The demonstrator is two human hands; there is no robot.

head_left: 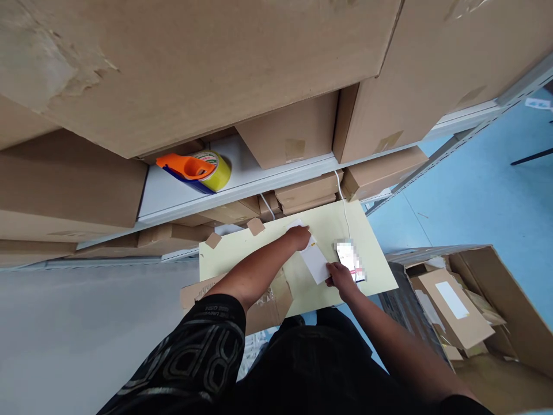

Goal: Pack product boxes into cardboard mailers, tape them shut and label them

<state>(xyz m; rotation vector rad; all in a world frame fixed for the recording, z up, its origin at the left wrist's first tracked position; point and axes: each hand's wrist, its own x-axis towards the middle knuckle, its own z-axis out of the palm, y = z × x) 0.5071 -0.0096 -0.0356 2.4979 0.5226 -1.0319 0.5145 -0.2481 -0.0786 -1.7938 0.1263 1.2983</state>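
Observation:
A white paper slip (314, 263) with a small yellow mark lies slanted above the pale yellow board (375, 253). The fingers of my left hand (299, 237) are closed at its upper part and cover some of it. At the lower right corner, my right hand (340, 278) pinches the slip between thumb and fingers. Just beyond my right hand rests a phone (349, 258) with a lit, blurred screen and a white cable (346, 216) running up from it. Under my left forearm sits a cardboard box (276, 302) with clear tape, partly hidden.
On the white shelf (173, 199) ahead stands a tape dispenser (196, 170) with yellow tape. Cardboard boxes (289, 129) crowd the shelves above and below. A large open carton (479, 259) holding several smaller boxes is on the right. Cardboard scraps (256, 226) lie at the board's far edge.

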